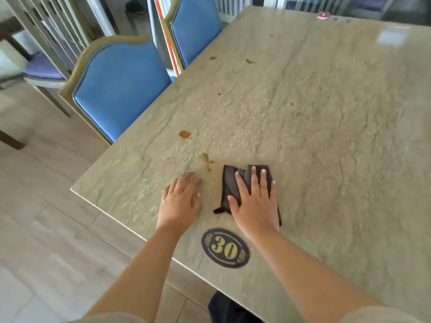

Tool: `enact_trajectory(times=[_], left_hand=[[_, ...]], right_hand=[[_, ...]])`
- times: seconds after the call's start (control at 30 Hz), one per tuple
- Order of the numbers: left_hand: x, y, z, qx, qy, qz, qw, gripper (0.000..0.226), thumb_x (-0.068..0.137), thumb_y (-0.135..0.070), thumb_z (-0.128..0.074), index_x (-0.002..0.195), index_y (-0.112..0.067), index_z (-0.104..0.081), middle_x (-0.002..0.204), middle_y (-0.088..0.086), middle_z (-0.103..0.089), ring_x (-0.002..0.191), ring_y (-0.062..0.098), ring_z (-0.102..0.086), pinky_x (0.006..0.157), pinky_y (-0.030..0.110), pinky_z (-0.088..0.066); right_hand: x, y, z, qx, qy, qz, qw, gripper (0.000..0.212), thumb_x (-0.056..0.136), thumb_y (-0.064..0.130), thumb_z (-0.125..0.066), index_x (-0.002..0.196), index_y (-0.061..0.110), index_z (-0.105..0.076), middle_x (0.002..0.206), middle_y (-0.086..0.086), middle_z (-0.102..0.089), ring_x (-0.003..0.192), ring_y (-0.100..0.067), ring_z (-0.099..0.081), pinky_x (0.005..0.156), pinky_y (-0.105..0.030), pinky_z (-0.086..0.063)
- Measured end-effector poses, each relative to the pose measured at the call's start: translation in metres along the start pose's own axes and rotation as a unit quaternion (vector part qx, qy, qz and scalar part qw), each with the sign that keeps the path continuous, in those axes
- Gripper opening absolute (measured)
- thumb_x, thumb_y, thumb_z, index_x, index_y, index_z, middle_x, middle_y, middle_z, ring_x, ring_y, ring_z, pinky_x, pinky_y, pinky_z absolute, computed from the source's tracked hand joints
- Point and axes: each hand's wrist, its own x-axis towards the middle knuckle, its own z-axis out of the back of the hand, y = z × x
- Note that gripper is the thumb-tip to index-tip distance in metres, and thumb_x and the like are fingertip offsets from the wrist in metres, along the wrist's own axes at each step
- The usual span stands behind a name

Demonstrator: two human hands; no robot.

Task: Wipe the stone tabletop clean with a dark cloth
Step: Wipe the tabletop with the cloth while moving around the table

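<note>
Flat right hand (255, 201) atop dark cloth (229, 183)

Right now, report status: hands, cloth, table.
Right hand flat on cloth, pressing. Left hand flat on table, bare. Stains uncleaned ahead-left of cloth. Nothing blocking.

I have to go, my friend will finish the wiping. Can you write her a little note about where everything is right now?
Right hand: flat, fingers straight, pressing the dark cloth onto the stone tabletop.
Left hand: flat on the stone beside the cloth, holding nothing.
Done: can't tell how much has been wiped.
Left: the brown smear just ahead of the left hand, the orange-brown spot further toward the blue chair, and smaller specks farther up the table.
The oval number 30 plate sits near the edge in front of you.
</note>
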Motion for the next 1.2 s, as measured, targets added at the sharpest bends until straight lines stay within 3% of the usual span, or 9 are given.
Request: enact_trajectory(times=[0.17, 0.37, 0.57, 0.73, 0.87, 0.97, 1.07, 1.13, 1.2], left_hand=[[0.072, 0.051, 0.012, 0.074, 0.057, -0.013, 0.996, 0.064, 0.097, -0.058, -0.025, 0.154, -0.033, -0.013, 0.163, -0.012, -0.001, 0.149, 0.009, 0.007, 0.122, 0.041, 0.003], [0.086, 0.062, 0.009, 0.086, 0.058, -0.019, 0.994, 0.069, 0.093, -0.064, -0.022, 0.154, -0.036, -0.006, 0.162, -0.017, 0.007, 0.146, 0.003, 0.017, 0.122, 0.043, 0.003], [0.087, 0.065, 0.007, 0.081, 0.071, -0.029, 0.994, 0.071, 0.093, -0.064, -0.019, 0.155, -0.033, -0.003, 0.163, -0.013, 0.010, 0.147, 0.007, 0.018, 0.121, 0.045, 0.007], [0.086, 0.067, 0.007, 0.087, 0.084, -0.041, 0.992, 0.072, 0.093, -0.063, -0.012, 0.155, -0.029, 0.005, 0.162, -0.008, 0.017, 0.146, 0.012, 0.025, 0.120, 0.048, 0.011], [0.085, 0.071, 0.013, 0.075, 0.125, -0.058, 0.988, 0.075, 0.090, -0.068, 0.002, 0.152, -0.028, 0.015, 0.160, -0.006, 0.024, 0.144, 0.015, 0.030, 0.118, 0.050, 0.016], [0.090, 0.072, 0.018, 0.047, 0.159, -0.072, 0.984, 0.075, 0.088, -0.065, 0.005, 0.153, -0.029, 0.012, 0.159, -0.004, 0.027, 0.143, 0.016, 0.031, 0.116, 0.049, 0.020], [0.094, 0.086, 0.026, 0.019, 0.204, -0.118, 0.972, 0.064, 0.097, -0.055, -0.009, 0.154, -0.030, 0.005, 0.160, -0.006, 0.023, 0.145, 0.016, 0.028, 0.118, 0.045, 0.017], [0.090, 0.107, 0.033, 0.018, 0.198, -0.179, 0.963, 0.060, 0.099, -0.050, -0.007, 0.155, -0.030, 0.004, 0.161, -0.008, 0.020, 0.146, 0.013, 0.025, 0.120, 0.041, 0.014], [0.082, 0.130, 0.036, 0.032, 0.172, -0.247, 0.953, 0.061, 0.096, -0.049, 0.000, 0.154, -0.031, 0.008, 0.161, -0.008, 0.021, 0.146, 0.012, 0.025, 0.121, 0.038, 0.012]], right_hand=[[0.079, -0.003, 0.004, -0.007, -0.020, -0.064, 0.998, 0.060, 0.098, 0.053, -0.013, 0.153, 0.030, -0.003, 0.161, -0.008, 0.003, 0.147, -0.030, 0.007, 0.118, -0.051, -0.001], [0.162, 0.015, 0.007, -0.003, -0.004, -0.154, 0.988, 0.057, 0.099, 0.049, -0.013, 0.152, 0.034, 0.000, 0.161, -0.005, 0.007, 0.147, -0.028, 0.010, 0.118, -0.051, 0.002], [0.136, -0.002, 0.006, 0.044, -0.028, 0.012, 0.999, 0.056, 0.094, 0.039, -0.018, 0.148, 0.031, -0.030, 0.159, 0.000, -0.017, 0.147, -0.021, -0.011, 0.119, -0.046, -0.013], [0.078, -0.014, 0.002, 0.052, -0.075, -0.214, 0.973, 0.050, 0.099, 0.033, -0.026, 0.149, 0.030, -0.026, 0.159, -0.004, -0.016, 0.148, -0.022, -0.009, 0.120, -0.041, -0.011], [0.037, 0.056, -0.003, 0.067, -0.069, -0.374, 0.923, 0.053, 0.101, 0.035, -0.025, 0.152, 0.027, -0.012, 0.161, -0.006, -0.004, 0.148, -0.024, 0.002, 0.120, -0.042, -0.004], [0.024, 0.131, -0.018, 0.051, -0.065, -0.312, 0.947, 0.055, 0.099, 0.038, -0.018, 0.152, 0.028, -0.010, 0.160, -0.004, -0.001, 0.148, -0.022, 0.004, 0.120, -0.042, -0.003], [0.003, 0.147, -0.026, 0.044, -0.044, -0.229, 0.971, 0.057, 0.096, 0.042, -0.013, 0.152, 0.028, -0.014, 0.160, -0.001, -0.003, 0.148, -0.019, 0.000, 0.120, -0.041, -0.009], [-0.014, 0.132, -0.025, 0.047, -0.053, -0.257, 0.964, 0.059, 0.095, 0.045, -0.009, 0.152, 0.029, -0.013, 0.160, 0.000, -0.002, 0.148, -0.018, 0.001, 0.120, -0.039, -0.007], [-0.027, 0.122, -0.023, 0.056, -0.069, -0.361, 0.928, 0.058, 0.097, 0.044, -0.011, 0.152, 0.027, -0.014, 0.161, -0.004, -0.005, 0.148, -0.020, 0.001, 0.121, -0.040, -0.005]])
